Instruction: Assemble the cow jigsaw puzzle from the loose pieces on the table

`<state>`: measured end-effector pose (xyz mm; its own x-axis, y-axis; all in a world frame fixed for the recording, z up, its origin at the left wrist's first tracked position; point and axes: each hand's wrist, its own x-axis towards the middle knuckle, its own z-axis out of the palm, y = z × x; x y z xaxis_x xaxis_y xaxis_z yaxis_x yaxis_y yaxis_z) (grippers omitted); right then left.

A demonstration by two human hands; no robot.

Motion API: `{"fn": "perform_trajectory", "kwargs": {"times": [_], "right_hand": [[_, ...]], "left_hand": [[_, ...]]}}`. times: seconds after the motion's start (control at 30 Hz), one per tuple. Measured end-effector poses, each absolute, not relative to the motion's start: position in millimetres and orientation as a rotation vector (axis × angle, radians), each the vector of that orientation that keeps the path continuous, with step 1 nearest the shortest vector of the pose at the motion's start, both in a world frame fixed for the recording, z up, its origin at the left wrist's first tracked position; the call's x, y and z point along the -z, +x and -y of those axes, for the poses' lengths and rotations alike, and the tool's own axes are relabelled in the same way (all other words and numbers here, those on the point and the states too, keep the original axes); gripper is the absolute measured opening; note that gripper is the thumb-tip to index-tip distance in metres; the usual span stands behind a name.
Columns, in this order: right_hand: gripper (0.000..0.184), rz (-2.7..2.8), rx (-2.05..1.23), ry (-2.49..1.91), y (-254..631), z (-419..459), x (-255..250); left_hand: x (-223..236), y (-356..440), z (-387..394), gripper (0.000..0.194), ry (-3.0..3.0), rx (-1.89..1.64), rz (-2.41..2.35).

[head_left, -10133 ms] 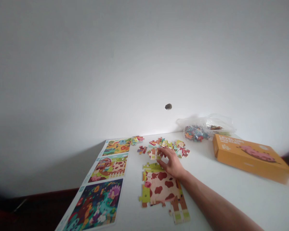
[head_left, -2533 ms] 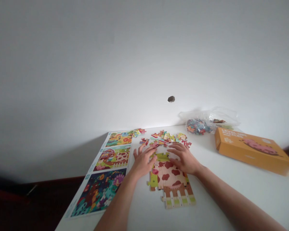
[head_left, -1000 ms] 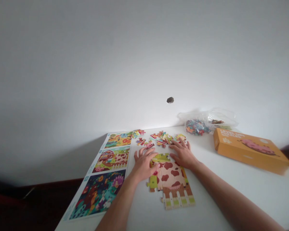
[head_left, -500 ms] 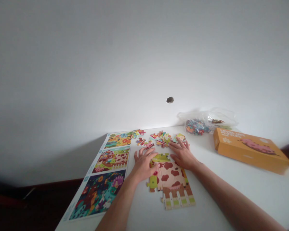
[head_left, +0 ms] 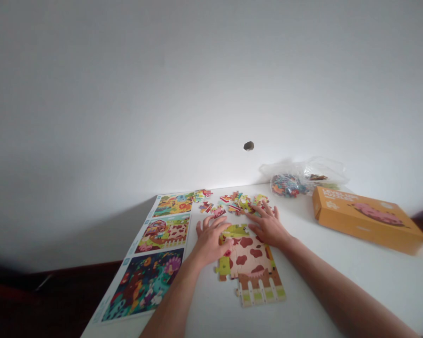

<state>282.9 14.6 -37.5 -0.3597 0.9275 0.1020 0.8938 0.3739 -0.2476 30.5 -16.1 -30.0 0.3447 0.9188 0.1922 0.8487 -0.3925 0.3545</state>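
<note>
A partly joined jigsaw puzzle (head_left: 247,256) of a spotted cow behind a white fence lies flat on the white table. Over its upper left edge rests my left hand (head_left: 211,240), fingers apart, the thumb touching the joined pieces. My right hand (head_left: 268,226) lies at the upper right corner with its fingers spread, their tips at the loose puzzle pieces (head_left: 235,202) behind the joined part. Nothing is visibly gripped in either hand. Parts of the puzzle and some loose pieces are hidden beneath the hands.
A picture sheet (head_left: 148,258) with three printed scenes lies along the table's left edge. At the back right are clear plastic bags (head_left: 303,178) of pieces. An orange puzzle box (head_left: 366,220) lies at the right. A wall (head_left: 211,94) with a hole rises behind.
My right hand's fingers have shifted slightly and spread wider over the loose pieces. My left hand and the joined puzzle look unmoved.
</note>
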Motion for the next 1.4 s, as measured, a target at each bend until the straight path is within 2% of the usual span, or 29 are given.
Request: {"fn": "perform_trajectory", "kwargs": {"times": [1.0,1.4], "right_hand": [[0.049,2.452,-0.308,-1.56,280.2,-14.7,36.5],[0.044,2.442,-0.196,-1.481,281.3,-16.9,42.2]], "left_hand": [[28.1,31.8,16.2,0.044,2.401,-0.546,-1.598],[32.1,30.4,15.3,0.043,2.406,-0.564,-1.582]]}}
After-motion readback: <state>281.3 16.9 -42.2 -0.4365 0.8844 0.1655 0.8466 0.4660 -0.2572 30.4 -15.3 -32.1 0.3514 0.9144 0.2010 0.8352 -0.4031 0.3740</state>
